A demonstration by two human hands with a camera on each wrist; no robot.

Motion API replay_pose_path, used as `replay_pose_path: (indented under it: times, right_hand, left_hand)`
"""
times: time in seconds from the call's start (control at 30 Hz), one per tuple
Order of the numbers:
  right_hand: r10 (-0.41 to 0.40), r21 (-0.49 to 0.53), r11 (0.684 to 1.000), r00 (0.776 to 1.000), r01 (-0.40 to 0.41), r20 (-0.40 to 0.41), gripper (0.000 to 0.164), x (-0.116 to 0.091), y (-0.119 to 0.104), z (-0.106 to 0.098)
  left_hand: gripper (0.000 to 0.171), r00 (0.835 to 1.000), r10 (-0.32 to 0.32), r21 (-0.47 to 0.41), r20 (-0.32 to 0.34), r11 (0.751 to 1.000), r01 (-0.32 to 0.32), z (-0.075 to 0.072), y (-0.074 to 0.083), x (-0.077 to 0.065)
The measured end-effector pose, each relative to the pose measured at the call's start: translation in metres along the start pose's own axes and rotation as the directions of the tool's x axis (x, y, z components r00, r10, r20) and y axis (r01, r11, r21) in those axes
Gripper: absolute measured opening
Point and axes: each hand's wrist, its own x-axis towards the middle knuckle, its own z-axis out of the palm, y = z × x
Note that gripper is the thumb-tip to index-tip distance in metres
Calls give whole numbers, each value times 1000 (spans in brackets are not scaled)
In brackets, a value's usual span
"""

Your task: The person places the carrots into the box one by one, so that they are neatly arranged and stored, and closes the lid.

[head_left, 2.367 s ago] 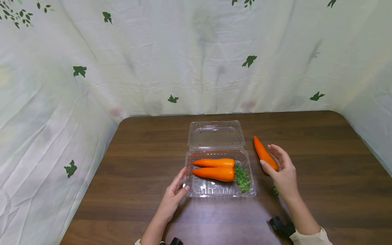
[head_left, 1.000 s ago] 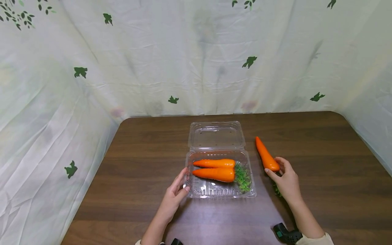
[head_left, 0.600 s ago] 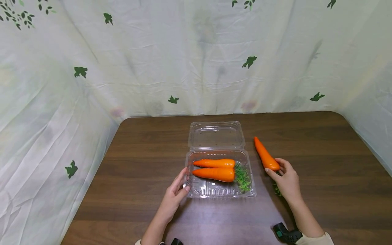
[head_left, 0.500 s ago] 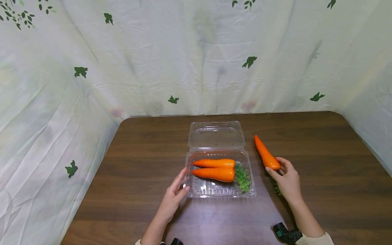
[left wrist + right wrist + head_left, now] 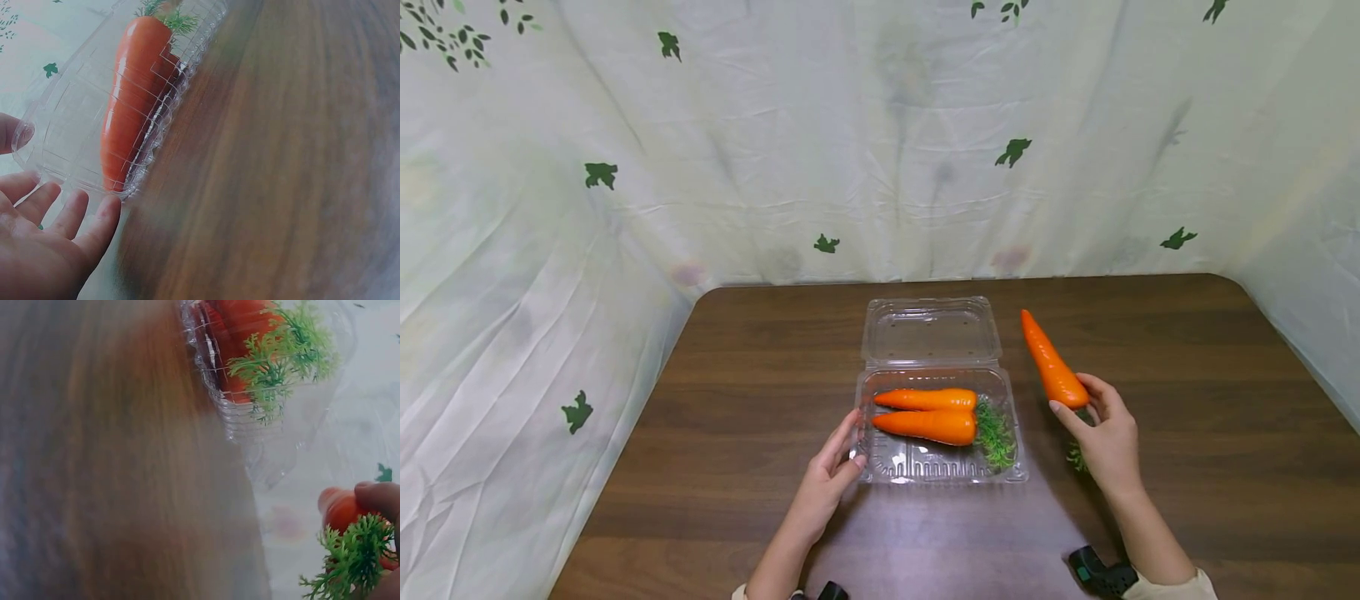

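A clear plastic clamshell container [image 5: 917, 473] lies with its lid [image 5: 931, 333] folded back, away from me. Two orange carrots [image 5: 928, 427] with feathery green tops [image 5: 995, 435] lie side by side inside it, tips to the left. My left hand [image 5: 826, 479] touches the container's left side, thumb and fingers spread; in the left wrist view the fingertips [image 5: 103, 212] are against the clear end wall. My right hand [image 5: 1108, 437] pinches a third carrot [image 5: 1051, 367] by its thick end, right of the container. Its tip points away, and its greens [image 5: 356, 556] hang below the hand.
A dark wooden table [image 5: 760, 392] bears everything. Pale cloth curtains [image 5: 887, 150] printed with green shapes hang behind and at the sides. Black wrist cameras [image 5: 1101, 571] sit under both wrists.
My right hand has closed round the thick end of the third carrot and moved it slightly away from me; its tip seems raised. My left hand and the container have hardly moved.
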Motion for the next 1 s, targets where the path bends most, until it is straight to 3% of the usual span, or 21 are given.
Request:
replay_pose_path:
  times: [0.2, 0.5, 0.77, 1.0]
  right_hand:
    - [-104, 19, 994, 994, 104, 23, 54, -2, -16, 3]
    - [-244, 69, 969, 965, 238, 98, 56, -2, -33, 6]
    - [-362, 119, 931, 912, 345, 191, 54, -8, -71, 10]
    - [-447, 212, 892, 850, 399, 279, 55, -7, -76, 17]
  left_hand:
    - [58, 1000, 0, 4, -4, 1000, 0, 0, 0, 0]
    - [58, 1000, 2, 7, -1, 1000, -2, 0, 1, 0]
    - [58, 1000, -6, 11, -3, 1000, 6, 0, 2, -1]
    - [58, 1000, -13, 12, -6, 1000, 13, 0, 3, -1]
